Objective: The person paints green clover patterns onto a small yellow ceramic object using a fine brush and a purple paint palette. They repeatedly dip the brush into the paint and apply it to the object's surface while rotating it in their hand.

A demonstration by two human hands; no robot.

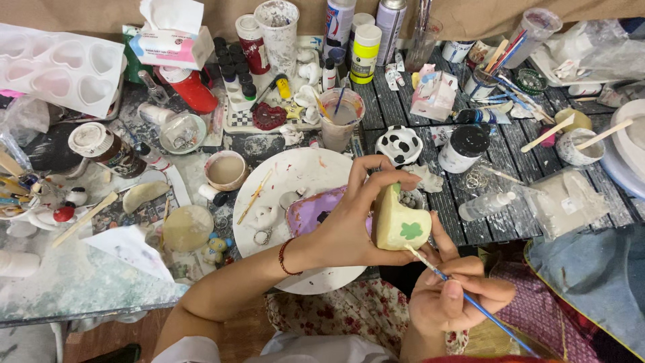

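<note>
Left hand [349,225] has its fingers [373,176] wrapped round a small cream heart-shaped ceramic pot [398,225] bearing a green clover, grey bits inside. Right hand [451,296] pinches a blue-handled paintbrush [470,302], tip touching the pot. Just beyond the fingers, a plastic cup [339,117] holds murky water and brushes.

A cluttered dark slatted surface [403,107] carries a round white plate [295,175], a tissue box [171,42], a heart-shaped white mould tray [57,67], a cow-patterned pot [398,144], a yellow-capped bottle [365,52] and a cloudy water cup [340,119].
</note>
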